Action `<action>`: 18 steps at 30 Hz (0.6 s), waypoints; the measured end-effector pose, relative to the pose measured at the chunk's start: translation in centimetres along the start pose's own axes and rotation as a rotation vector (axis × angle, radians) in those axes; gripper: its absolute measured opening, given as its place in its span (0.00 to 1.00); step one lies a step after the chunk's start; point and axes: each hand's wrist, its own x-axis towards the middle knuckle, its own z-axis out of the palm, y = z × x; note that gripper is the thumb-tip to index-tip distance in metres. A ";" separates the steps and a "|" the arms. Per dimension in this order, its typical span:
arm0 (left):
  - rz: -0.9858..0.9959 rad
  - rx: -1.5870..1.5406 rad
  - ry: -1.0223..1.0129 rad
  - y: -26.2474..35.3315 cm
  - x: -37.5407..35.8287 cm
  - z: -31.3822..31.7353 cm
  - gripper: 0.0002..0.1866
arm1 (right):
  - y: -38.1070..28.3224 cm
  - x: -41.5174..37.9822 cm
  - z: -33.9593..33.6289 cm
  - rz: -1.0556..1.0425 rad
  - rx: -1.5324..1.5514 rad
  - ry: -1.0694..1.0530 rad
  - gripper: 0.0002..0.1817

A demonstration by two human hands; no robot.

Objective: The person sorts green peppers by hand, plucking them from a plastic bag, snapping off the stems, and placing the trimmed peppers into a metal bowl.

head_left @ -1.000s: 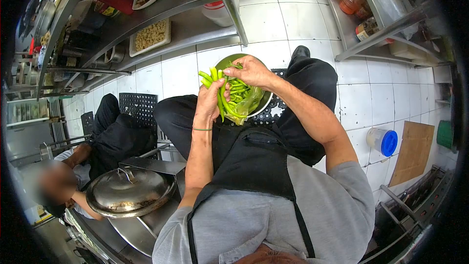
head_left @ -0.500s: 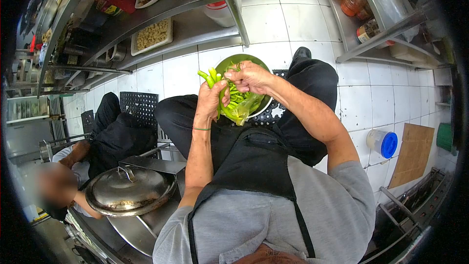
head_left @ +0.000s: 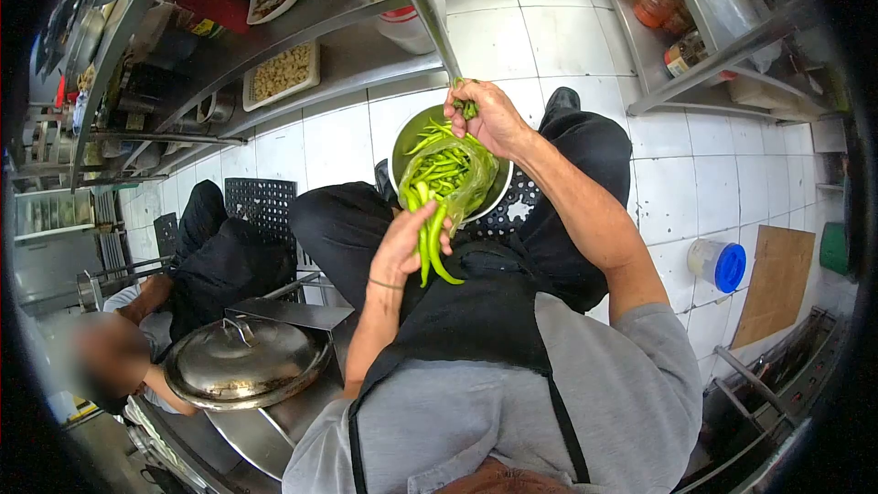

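My left hand (head_left: 405,242) is closed around several long green chili peppers (head_left: 433,252), whose tips hang down toward my apron. More green chilies (head_left: 445,169) fill a clear plastic bag (head_left: 481,174) that sits inside a round metal bowl (head_left: 397,157) between my legs. Above the far right rim of the bowl, my right hand (head_left: 494,119) has its fingers closed on a small bunch of green chili stems (head_left: 468,110). Part of that bunch is hidden by the fingers.
Metal shelves (head_left: 338,82) at the upper left bear a white tray of pale pieces (head_left: 283,73). Another rack (head_left: 722,73) stands at the upper right. A blue-lidded tub (head_left: 729,269) is on the right. Another person (head_left: 215,261) sits at the left, behind a lidded pot (head_left: 247,361).
My hands have moved apart. The left came toward me with the chilies, now pointing down; the right moved up and away, past the bowl's rim. The bag's opening is now uncovered.
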 end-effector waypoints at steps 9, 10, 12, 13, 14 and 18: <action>0.243 0.288 -0.068 1.7 -2.2 -0.2 0.23 | -1.1 -0.1 0.2 -0.038 0.005 0.011 0.08; 0.322 0.522 0.009 3.7 -0.9 -1.5 0.19 | -1.4 -0.1 0.1 -0.034 0.008 0.030 0.08; 0.493 0.827 0.195 7.8 2.0 -0.9 0.14 | -2.1 -0.2 0.3 -0.027 0.014 0.064 0.08; 0.529 0.921 0.228 9.6 3.3 -0.5 0.16 | -2.0 -0.2 0.2 -0.033 0.028 0.056 0.07; 0.576 1.016 0.220 10.5 6.9 -2.5 0.20 | -2.0 -0.2 0.2 -0.029 0.029 0.056 0.07; 0.556 1.519 0.250 12.8 15.7 -3.5 0.23 | -2.3 -0.1 0.2 -0.035 0.032 0.060 0.07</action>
